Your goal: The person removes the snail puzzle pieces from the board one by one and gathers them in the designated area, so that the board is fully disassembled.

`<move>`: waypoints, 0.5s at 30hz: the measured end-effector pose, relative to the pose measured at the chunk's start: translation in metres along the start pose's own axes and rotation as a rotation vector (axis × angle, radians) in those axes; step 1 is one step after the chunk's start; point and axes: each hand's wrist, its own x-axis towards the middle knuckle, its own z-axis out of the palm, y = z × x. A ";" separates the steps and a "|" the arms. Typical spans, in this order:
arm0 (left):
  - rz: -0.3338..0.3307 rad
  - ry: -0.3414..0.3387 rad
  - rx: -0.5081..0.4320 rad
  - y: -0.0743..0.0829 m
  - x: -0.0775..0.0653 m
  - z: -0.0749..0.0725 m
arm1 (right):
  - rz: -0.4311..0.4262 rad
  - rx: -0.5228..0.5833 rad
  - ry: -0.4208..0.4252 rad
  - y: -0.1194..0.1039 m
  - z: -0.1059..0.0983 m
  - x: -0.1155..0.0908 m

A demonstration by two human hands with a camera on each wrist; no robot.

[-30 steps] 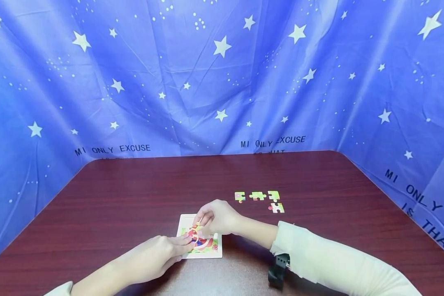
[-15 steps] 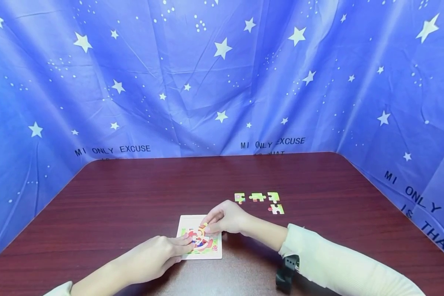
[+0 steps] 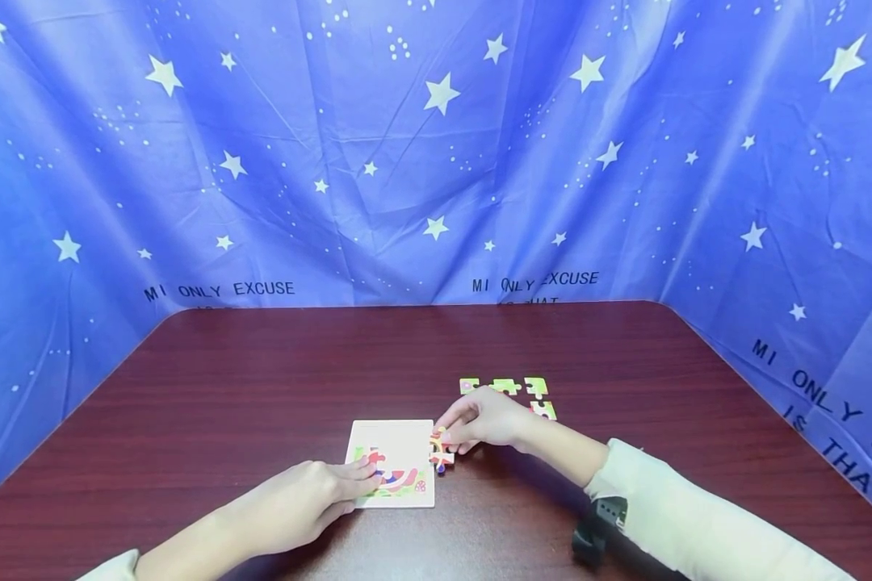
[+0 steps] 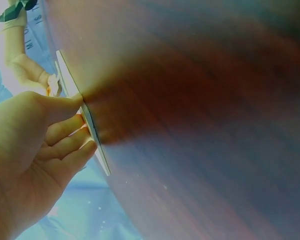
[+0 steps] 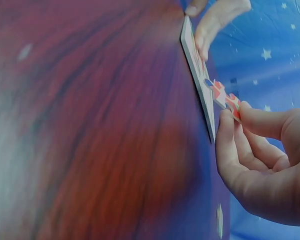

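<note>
A square puzzle board point(image 3: 395, 433) with a pale frame lies on the table. Colourful pieces fill its lower part, while its upper part shows bare backing. My left hand point(image 3: 305, 502) holds the board at its left side, fingers on top and thumb at the edge point(image 4: 92, 122). My right hand point(image 3: 490, 418) pinches a red, yellow and white puzzle piece point(image 3: 442, 458) between thumb and fingers, just off the board's right edge. In the right wrist view this puzzle piece point(image 5: 221, 94) is tilted, a blue knob toward the board. My left fingers hide part of the picture.
Beyond my right hand, several loose green puzzle pieces point(image 3: 536, 386) lie on the dark red-brown table point(image 3: 276, 371). A black wrist strap point(image 3: 597, 528) hangs below the right sleeve. Blue star-printed cloth point(image 3: 371, 121) stands behind the table.
My right hand has moved right, carrying the puzzle piece from over the board to beyond its right edge. More bare backing shows on the board. The left hand has stayed in place.
</note>
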 end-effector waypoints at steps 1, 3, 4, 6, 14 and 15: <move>-0.002 0.001 0.005 0.000 0.000 -0.001 | -0.001 -0.002 0.005 0.002 -0.004 -0.001; -0.003 0.003 0.007 0.001 0.000 -0.001 | -0.009 -0.015 0.015 0.006 -0.010 -0.002; -0.005 0.001 0.011 0.001 0.000 -0.001 | -0.017 -0.022 0.020 0.009 -0.014 -0.002; -0.006 0.000 0.007 0.001 0.000 -0.001 | -0.030 -0.039 0.031 0.013 -0.021 -0.003; -0.007 0.003 -0.003 0.000 -0.001 0.000 | -0.029 -0.104 0.125 0.021 -0.051 -0.007; -0.008 0.002 -0.001 0.000 0.000 0.000 | -0.024 -0.118 0.144 0.022 -0.054 -0.007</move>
